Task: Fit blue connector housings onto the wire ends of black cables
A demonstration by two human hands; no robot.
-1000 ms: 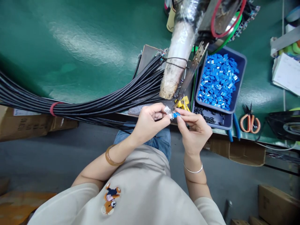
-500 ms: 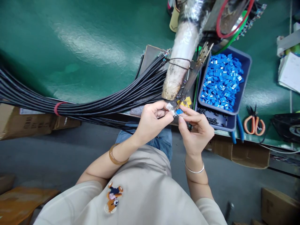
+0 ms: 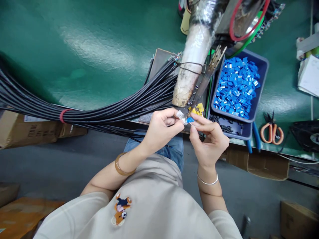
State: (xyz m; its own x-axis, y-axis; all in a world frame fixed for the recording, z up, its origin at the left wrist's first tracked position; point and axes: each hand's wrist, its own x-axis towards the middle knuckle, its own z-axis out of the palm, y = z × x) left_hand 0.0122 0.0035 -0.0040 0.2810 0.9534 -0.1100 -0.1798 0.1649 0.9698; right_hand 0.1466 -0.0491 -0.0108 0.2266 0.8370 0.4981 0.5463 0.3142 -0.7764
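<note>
Over the green table (image 3: 99, 49) a thick bundle of black cables (image 3: 112, 108) is laid, beside a tray (image 3: 263, 77) of blue connectors. At the table edge a silvery cable end (image 3: 179, 115) is pinched by the left hand (image 3: 159, 131), and one blue connector (image 3: 190, 119), touching it, is gripped by the right hand (image 3: 210, 141).

A cable-assembly workshop, seen from a seat at the workbench (image 3: 99, 49), whose top is covered in glossy green matting. A thick bundle of black cables (image 3: 112, 109), bound with a red band (image 3: 62, 115), sweeps in across the bench's left edge. Near its front edge a dark blue tray (image 3: 264, 64) brims with small blue plastic connectors (image 3: 234, 86), with orange-handled scissors (image 3: 271, 131) just beside it. A tape-wrapped fixture (image 3: 194, 59) stands over the bench; cardboard boxes (image 3: 30, 131) sit below it.
</note>
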